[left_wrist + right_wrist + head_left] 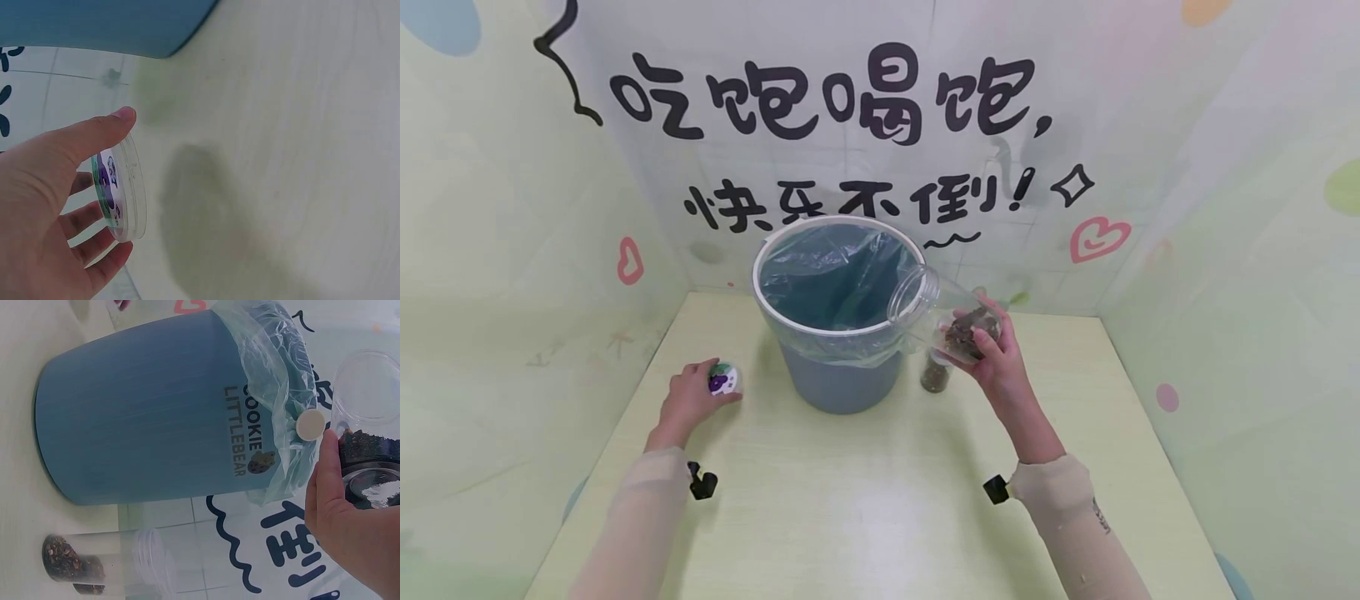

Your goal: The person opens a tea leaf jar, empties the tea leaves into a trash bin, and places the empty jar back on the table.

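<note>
In my right hand [996, 346] I grip a clear plastic jar [951, 292] holding dark brown crumbly bits. The jar tilts, its open mouth over the right rim of the blue bin [842, 379]. A clear bag [250, 356] lines the bin and folds over its edge. With thumb and fingers, my left hand [691, 396] holds a round clear lid [128, 187] with a purple, green and white label, left of the bin. Whether the lid touches the table cannot be told.
Another clear jar [75, 559] with brown bits stands upright right of the bin, partly hidden in the head view by the right hand and its jar. The pale table [865, 517] is enclosed by printed walls [1225, 275] at the back and sides.
</note>
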A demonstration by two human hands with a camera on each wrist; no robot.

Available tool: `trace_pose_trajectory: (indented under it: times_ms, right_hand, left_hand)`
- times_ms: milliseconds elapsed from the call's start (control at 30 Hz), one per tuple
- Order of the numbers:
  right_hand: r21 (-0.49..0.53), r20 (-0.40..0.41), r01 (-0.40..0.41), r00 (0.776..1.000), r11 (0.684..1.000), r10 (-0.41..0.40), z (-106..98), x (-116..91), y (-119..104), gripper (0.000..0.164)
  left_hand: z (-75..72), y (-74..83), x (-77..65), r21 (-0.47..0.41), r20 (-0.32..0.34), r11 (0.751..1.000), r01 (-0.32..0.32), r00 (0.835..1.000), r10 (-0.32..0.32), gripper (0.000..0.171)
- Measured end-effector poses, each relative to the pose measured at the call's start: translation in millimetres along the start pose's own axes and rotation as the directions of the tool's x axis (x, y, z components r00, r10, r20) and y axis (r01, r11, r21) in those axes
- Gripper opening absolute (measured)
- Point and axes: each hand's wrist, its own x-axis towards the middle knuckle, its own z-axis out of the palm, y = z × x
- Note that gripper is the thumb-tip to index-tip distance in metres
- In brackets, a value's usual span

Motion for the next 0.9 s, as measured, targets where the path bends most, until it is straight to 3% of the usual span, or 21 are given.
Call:
trace_pose_trajectory:
  times_ms: [333, 667, 900]
  right_hand:
    - [0.018, 0.008, 0.007, 1.000, 1.000, -0.007, -1.8, -0.9, 0.3, 0.056]
    - [0.006, -0.010, -0.005, 1.000, 1.000, 0.005, -1.4, -1.3, -0.7, 0.056]
    - [-0.003, -0.014, -0.008, 1.000, 1.000, 0.008, -1.4, -1.2, -1.9, 0.048]
  left_hand:
    - [20.9, -12.8, -3.4, 0.053, 0.011, 0.998, 0.015, 1.000, -0.015, 0.091]
    - [33.9, -14.5, -13.5, 0.093, 0.011, 0.996, 0.019, 1.000, -0.020, 0.089]
    - [39.0, -17.9, -10.1, 0.101, -0.007, 0.995, 0.011, 1.000, -0.010, 0.090]
